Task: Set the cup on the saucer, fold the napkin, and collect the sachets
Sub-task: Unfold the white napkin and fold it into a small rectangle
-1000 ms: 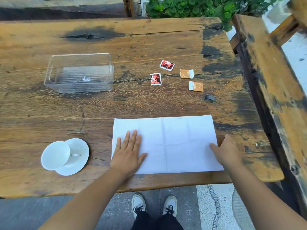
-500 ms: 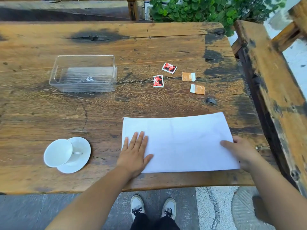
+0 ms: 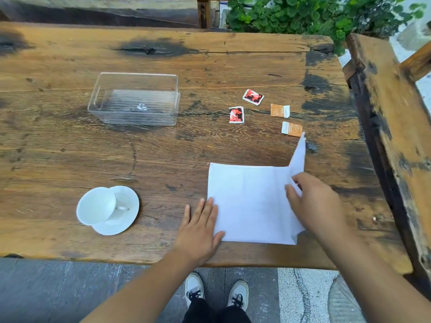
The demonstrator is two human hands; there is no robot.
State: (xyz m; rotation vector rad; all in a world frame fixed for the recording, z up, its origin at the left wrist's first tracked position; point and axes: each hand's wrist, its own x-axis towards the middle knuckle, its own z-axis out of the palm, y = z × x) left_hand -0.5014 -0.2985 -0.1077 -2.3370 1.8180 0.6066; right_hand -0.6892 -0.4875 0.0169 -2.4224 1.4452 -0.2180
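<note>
No legible text — sachets' (image 3: 279, 110) print too small, blurred.

Right hand (image 3: 314, 201) lifts napkin (image 3: 249, 203) edge; left hand (image 3: 200, 227) pins it.

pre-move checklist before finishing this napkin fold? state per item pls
1. Left hand pins the napkin's left edge flat: ok.
2. Right hand grips the lifted right flap: ok.
3. Fold path clear across the napkin: ok.
4. Raised corner clear of the nearest orange sachet: cannot tell, they overlap in view.
5. Cup upright on the saucer: not ok, it is tipped.
6. Clear bin ready for sachets: ok, empty.
</note>
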